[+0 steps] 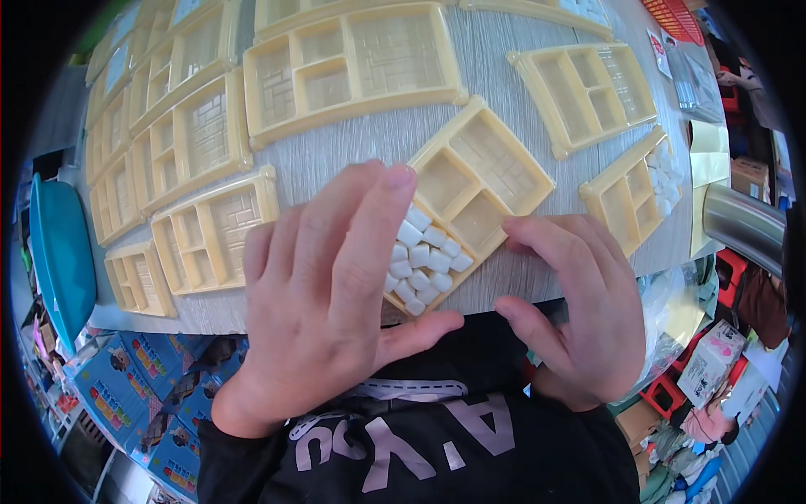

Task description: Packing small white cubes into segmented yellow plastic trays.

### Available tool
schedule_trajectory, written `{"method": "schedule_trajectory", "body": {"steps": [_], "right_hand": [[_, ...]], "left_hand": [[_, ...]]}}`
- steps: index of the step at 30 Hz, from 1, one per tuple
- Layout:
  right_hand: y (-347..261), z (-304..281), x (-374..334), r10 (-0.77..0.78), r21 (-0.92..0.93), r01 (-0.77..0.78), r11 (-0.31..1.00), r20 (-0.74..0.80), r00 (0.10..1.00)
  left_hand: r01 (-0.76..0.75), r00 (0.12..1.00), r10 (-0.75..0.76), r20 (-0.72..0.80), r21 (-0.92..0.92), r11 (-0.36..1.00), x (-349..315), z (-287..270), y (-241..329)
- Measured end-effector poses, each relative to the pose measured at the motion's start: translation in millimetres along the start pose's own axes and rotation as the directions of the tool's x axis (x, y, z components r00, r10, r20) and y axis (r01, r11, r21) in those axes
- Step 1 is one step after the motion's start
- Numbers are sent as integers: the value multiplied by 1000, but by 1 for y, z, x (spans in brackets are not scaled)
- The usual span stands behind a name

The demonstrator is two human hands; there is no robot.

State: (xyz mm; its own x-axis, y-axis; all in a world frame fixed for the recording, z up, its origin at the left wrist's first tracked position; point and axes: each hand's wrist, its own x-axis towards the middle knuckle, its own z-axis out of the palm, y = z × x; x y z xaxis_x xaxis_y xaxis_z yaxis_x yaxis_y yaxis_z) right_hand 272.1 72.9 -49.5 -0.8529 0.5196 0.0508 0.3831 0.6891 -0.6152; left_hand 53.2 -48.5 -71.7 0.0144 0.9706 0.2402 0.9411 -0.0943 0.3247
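A cream plastic tray (527, 186) with several compartments lies at a slant on the table in front of me. Small white rounded blocks (420, 256) fill its near compartment, and the other compartments I can see hold nothing. My left hand (323, 277) is over the tray's left side, fingers stretched out and thumb apart; it hides part of the blocks' compartment. On the right, my right hand (579, 298) has its index fingertip at the tray's edge. Its thumb stands away from the fingers, with nothing showing between them.
More cream trays (357, 67) cover the wooden table (353, 151) to the left and far side. Another tray (617, 189) at the right holds white blocks. A teal basin (63, 252) stands left, blue printed boxes (138, 378) below, and a metal cylinder (743, 220) at the right edge.
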Motion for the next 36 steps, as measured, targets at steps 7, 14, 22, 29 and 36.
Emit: {"method": "schedule_trajectory", "body": {"steps": [7,14,22,29,36], "right_hand": [[-1,-4,-2,39,-5,-39,999,-44,998],[3,-3,1,62,-6,-62,998,-79,995],[-2,-8,5,32,-1,-32,999,-45,998],[-2,-6,7,48,11,-47,999,-44,998],[-2,0,12,8,18,-8,1000,-27,1000]], "left_hand": [[-61,998,64,8,-171,983,-9,-2,-4],[-71,997,69,-32,-64,995,-7,-2,-6],[-48,995,51,-90,34,998,-9,-10,-7],[-74,995,77,-61,46,996,-8,-10,-6],[-79,996,80,-34,40,996,-10,-6,-5]]}}
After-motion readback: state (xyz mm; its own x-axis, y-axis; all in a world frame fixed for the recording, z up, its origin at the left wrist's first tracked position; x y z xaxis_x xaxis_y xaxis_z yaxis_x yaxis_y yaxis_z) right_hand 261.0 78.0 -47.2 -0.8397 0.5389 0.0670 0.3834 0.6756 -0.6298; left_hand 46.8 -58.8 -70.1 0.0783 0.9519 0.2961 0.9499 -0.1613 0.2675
